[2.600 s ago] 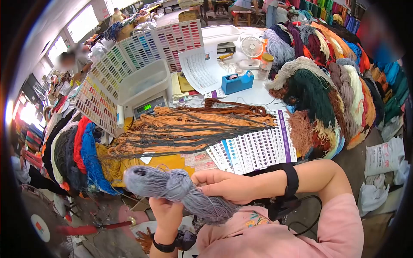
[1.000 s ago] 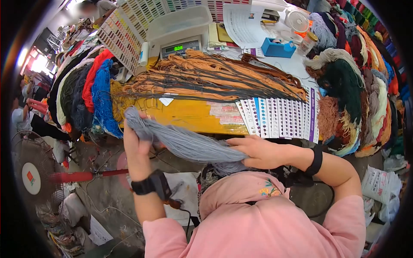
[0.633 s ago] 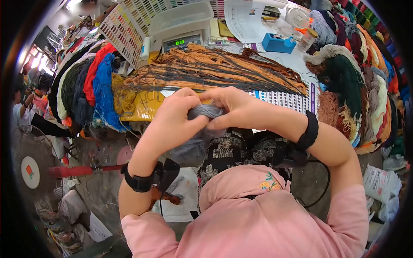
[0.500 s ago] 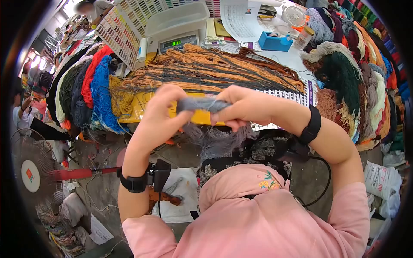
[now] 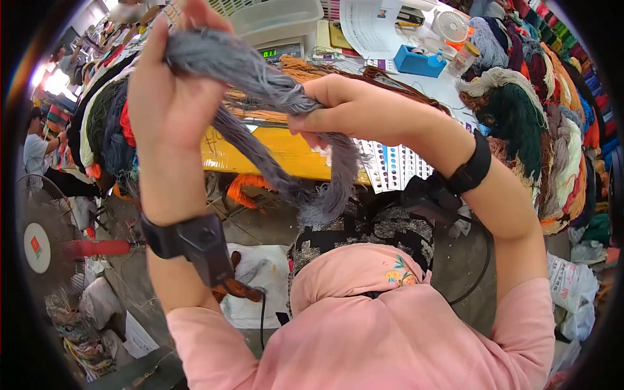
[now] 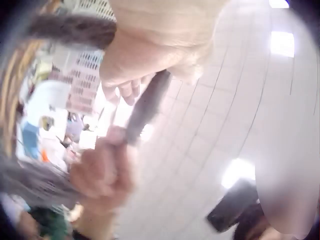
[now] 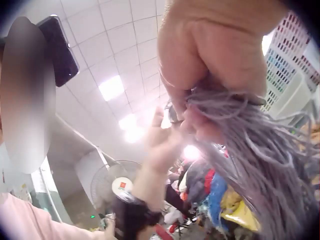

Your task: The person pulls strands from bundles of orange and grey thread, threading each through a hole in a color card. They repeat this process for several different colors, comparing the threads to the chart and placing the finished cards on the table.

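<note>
A grey skein of yarn (image 5: pixel 237 62) stretches between the two raised hands. My left hand (image 5: pixel 179 110) is at the upper left in the head view, fingers pointing up and spread, with the skein looped across it. My right hand (image 5: pixel 354 110) pinches the skein between thumb and fingers. Below the hands, the rest of the loop hangs down, its frayed lower end over the lap. Seen from the right wrist, loose grey strands (image 7: pixel 255 145) spill out under the right hand (image 7: pixel 215 60). The left wrist view is blurred.
A yellow-edged table (image 5: pixel 260 156) bears orange and brown yarn, sample cards (image 5: pixel 406 159), a scale (image 5: pixel 276 52), a plastic bin (image 5: pixel 273 19) and a blue tape dispenser (image 5: pixel 419 62). Coloured skeins (image 5: pixel 507 130) are heaped right. A standing fan (image 5: pixel 39 247) is at left.
The skein was bundled, then stretched and drawn together between the hands; now it hangs as a loop. The left hand has risen to the upper left and its fingers have spread.
</note>
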### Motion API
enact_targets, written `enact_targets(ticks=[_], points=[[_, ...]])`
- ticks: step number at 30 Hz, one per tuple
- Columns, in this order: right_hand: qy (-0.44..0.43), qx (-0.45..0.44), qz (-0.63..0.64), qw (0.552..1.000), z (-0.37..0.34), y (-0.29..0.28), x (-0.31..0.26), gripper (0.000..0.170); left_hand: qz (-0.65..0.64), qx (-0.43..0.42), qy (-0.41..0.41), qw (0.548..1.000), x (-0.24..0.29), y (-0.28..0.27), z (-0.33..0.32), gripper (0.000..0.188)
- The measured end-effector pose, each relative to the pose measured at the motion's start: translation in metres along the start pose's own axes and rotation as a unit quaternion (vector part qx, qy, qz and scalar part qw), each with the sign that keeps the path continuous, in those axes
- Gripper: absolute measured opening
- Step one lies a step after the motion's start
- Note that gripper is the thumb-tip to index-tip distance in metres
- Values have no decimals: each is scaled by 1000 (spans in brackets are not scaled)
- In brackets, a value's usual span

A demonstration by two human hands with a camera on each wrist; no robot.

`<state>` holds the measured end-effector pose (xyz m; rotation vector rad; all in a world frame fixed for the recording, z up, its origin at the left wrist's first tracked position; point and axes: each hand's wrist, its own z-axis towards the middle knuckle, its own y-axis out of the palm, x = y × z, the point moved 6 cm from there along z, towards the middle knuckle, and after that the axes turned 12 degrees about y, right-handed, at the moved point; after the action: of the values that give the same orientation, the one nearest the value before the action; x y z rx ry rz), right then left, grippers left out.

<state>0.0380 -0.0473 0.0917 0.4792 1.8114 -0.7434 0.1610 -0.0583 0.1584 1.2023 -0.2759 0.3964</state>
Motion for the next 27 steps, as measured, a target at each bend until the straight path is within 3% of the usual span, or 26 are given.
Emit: enact_targets(ticks=[4,6,7,9,10,12,14,17,19,20,21,23,24,25,26,27], points=[[-73,91,2,993,19,7,-8,18,-32,-150,8,988,11,33,9,39],[-105,127,69,984,23,7,-22,20,50,-139,25,989,19,44,19,37],[-112,144,108,977,24,5,-28,20,139,-88,42,985,25,47,26,35],[-166,175,163,957,30,2,-40,22,215,-115,73,967,31,22,46,36],[-150,182,69,969,32,4,-40,22,251,-127,89,955,30,18,50,37],[-113,195,-120,967,38,5,-37,22,193,-126,75,970,27,8,43,42],[-116,163,-129,971,45,11,-11,25,172,-115,52,977,38,-3,51,45],[-110,156,-127,973,46,13,33,24,287,-41,72,954,58,-2,48,35],[-137,191,-126,964,36,11,62,20,275,-183,-43,943,79,-18,60,38],[-104,186,-96,972,30,4,79,21,265,-254,-102,925,66,-5,56,40],[-69,181,-65,979,21,-4,98,23,430,-86,79,895,82,-18,50,38],[-9,182,-5,983,1,-20,129,20,442,-57,56,893,66,-34,29,36],[16,188,26,982,-9,-27,143,14,406,-92,-20,909,40,-48,11,29],[41,195,57,978,-18,-31,153,8,494,-29,-24,869,9,-52,-12,27],[65,191,144,969,-26,-30,158,6,504,27,-117,855,-27,-63,-34,28],[89,187,230,951,-38,-25,159,5,407,-7,-161,899,-69,-87,-50,32]])
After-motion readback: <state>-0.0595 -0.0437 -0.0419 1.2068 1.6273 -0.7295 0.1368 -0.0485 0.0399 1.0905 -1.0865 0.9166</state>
